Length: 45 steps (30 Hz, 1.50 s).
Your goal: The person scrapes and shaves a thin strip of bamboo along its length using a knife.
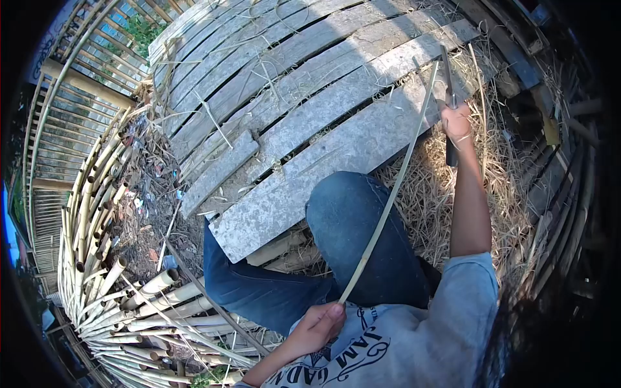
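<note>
Bamboo strip (392, 199), long axis diagonal, up-right from left fingers (336, 310) toward blade (447, 74)

We held our left hand (323, 326) curled closed at bottom centre, thumb uppermost and left forearm (279, 363) slanting in from below, while our right arm (470, 200) reached up the right side to a right hand (457, 121) clenched at upper right.

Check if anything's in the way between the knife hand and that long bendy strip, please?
Nothing visible stands between the right hand and the long strip. The knife it grips is close beside the strip's far end; whether they touch, I can't tell.
</note>
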### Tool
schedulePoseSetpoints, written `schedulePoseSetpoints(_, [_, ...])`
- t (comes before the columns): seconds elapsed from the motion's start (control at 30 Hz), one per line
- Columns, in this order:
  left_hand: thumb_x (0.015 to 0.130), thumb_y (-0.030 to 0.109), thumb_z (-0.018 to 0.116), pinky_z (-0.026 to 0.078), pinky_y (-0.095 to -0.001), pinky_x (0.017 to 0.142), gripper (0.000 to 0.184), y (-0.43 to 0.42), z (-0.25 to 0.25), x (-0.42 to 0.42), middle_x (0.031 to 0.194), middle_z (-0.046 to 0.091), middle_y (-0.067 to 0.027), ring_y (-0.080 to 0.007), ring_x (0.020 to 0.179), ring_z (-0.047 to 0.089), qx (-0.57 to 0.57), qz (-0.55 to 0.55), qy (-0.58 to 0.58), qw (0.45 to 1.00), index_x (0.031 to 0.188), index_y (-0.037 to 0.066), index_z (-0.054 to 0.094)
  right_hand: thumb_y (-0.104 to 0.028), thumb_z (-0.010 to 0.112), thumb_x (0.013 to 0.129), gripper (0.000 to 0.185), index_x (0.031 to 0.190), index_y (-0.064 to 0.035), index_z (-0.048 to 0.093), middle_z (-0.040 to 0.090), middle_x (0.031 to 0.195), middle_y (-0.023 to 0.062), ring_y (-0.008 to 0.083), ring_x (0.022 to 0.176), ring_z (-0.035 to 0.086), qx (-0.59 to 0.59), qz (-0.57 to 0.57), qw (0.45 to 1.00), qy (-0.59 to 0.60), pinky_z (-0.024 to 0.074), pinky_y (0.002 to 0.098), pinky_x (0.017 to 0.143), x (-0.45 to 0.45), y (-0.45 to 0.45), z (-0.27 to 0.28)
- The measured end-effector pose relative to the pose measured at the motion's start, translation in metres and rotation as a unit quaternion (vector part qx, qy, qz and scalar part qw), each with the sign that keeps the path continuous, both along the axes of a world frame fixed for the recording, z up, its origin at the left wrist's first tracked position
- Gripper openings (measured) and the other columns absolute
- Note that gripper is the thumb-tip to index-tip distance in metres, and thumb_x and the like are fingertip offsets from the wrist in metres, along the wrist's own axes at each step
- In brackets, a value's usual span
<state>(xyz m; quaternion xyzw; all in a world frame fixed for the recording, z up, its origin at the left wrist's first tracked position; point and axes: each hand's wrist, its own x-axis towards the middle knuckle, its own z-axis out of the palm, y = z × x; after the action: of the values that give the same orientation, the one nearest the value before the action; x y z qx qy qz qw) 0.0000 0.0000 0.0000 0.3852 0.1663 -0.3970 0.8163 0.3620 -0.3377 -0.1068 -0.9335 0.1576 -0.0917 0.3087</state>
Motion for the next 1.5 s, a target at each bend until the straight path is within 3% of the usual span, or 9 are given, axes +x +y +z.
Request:
schedulePoseSetpoints(0.1, [0.1,0.042,0.038,0.02,-0.0251,0.045,0.045,0.014,-0.001,0.013,0.056,0.024,0.0049,-0.0073,0.048,0.022,0.046,-0.005,-0.007,0.999,0.067,0.011,0.032,-0.03,0.061,0.072,0.035,0.066,0.0045,0.06,0.057,0.059,0.0214,0.0325,0.055,0.057,0.083,-0.016,0.996,0.027,0.0442,0.043,0.057,-0.024,0.009,-0.01])
schedulePoseSetpoints(0.17, [0.1,0.043,0.037,0.02,-0.0246,0.046,0.047,0.006,-0.003,0.009,0.056,0.024,0.005,-0.0072,0.048,0.022,-0.001,0.007,0.004,1.0,0.066,0.011,0.031,-0.025,0.063,0.07,0.031,0.067,0.0053,0.058,0.056,0.058,0.0224,0.0351,0.054,0.056,-0.093,0.045,0.992,0.067,0.0447,0.0425,0.057,-0.067,-0.029,0.003])
schedulePoseSetpoints(0.3, [0.101,0.037,0.036,0.023,-0.0229,0.044,0.042,0.002,-0.008,0.004,0.058,0.026,0.0058,-0.0059,0.048,0.024,-0.049,0.021,0.0,0.999,0.069,0.01,0.035,-0.013,0.062,0.074,0.019,0.064,-0.0011,0.051,0.046,0.052,0.0055,0.0156,0.049,0.045,0.075,-0.016,0.995,0.056,0.0384,0.0334,0.051,-0.123,-0.036,-0.004])
schedulePoseSetpoints(0.47, [0.099,0.044,0.039,0.021,-0.0245,0.046,0.047,-0.002,-0.003,0.008,0.056,0.025,0.0049,-0.007,0.049,0.023,0.001,0.006,0.024,1.0,0.067,0.01,0.033,-0.013,0.062,0.077,0.024,0.062,-0.002,0.048,0.042,0.052,0.0018,0.0097,0.05,0.039,0.186,-0.054,0.981,-0.006,0.0343,0.0303,0.049,-0.154,0.03,0.044])
schedulePoseSetpoints(0.63, [0.098,0.046,0.04,0.02,-0.0244,0.046,0.047,-0.005,0.002,0.008,0.056,0.025,0.0049,-0.007,0.049,0.022,0.014,0.002,0.032,0.999,0.068,0.01,0.033,-0.018,0.065,0.073,0.022,0.064,0.0004,0.056,0.054,0.055,0.0149,0.0311,0.053,0.055,-0.034,0.176,0.984,0.011,0.0425,0.0391,0.052,-0.143,0.077,0.074])
schedulePoseSetpoints(1.03, [0.1,0.042,0.037,0.02,-0.0224,0.045,0.042,-0.01,0.006,0.008,0.058,0.022,0.006,-0.0059,0.048,0.022,-0.044,0.023,0.065,0.997,0.07,0.012,0.033,-0.026,0.06,0.076,0.024,0.079,-0.0025,0.067,0.065,0.078,0.0212,0.035,0.077,0.065,-0.074,0.156,0.977,0.122,0.0513,0.0415,0.071,-0.069,0.079,0.064])
schedulePoseSetpoints(1.23, [0.099,0.043,0.038,0.02,-0.0234,0.045,0.043,-0.003,0.005,-0.011,0.055,0.025,0.0051,-0.0069,0.047,0.022,-0.036,0.037,0.057,0.997,0.069,0.012,0.033,-0.025,0.061,0.071,0.036,0.092,0.0032,0.067,0.066,0.098,0.0245,0.0369,0.09,0.065,-0.069,-0.038,0.98,0.182,0.0504,0.0424,0.079,-0.006,0.014,0.046])
schedulePoseSetpoints(1.37, [0.101,0.039,0.037,0.021,-0.0231,0.046,0.041,0.001,0.003,-0.01,0.058,0.023,0.0056,-0.0067,0.049,0.023,-0.082,0.052,0.054,0.994,0.07,0.012,0.034,-0.024,0.061,0.072,0.03,0.084,0.003,0.066,0.067,0.086,0.0226,0.0351,0.079,0.066,-0.085,-0.06,0.99,0.099,0.0497,0.0421,0.071,-0.02,-0.007,0.02])
schedulePoseSetpoints(1.5, [0.099,0.04,0.04,0.021,-0.0239,0.045,0.044,-0.003,0.004,0.002,0.054,0.028,0.0042,-0.0078,0.047,0.024,-0.02,0.018,0.042,0.999,0.068,0.01,0.036,-0.016,0.058,0.074,0.025,0.059,0.0,0.047,0.048,0.053,0.0063,0.016,0.05,0.044,0.156,-0.039,0.986,-0.044,0.0357,0.0349,0.051,-0.075,0.007,0.017])
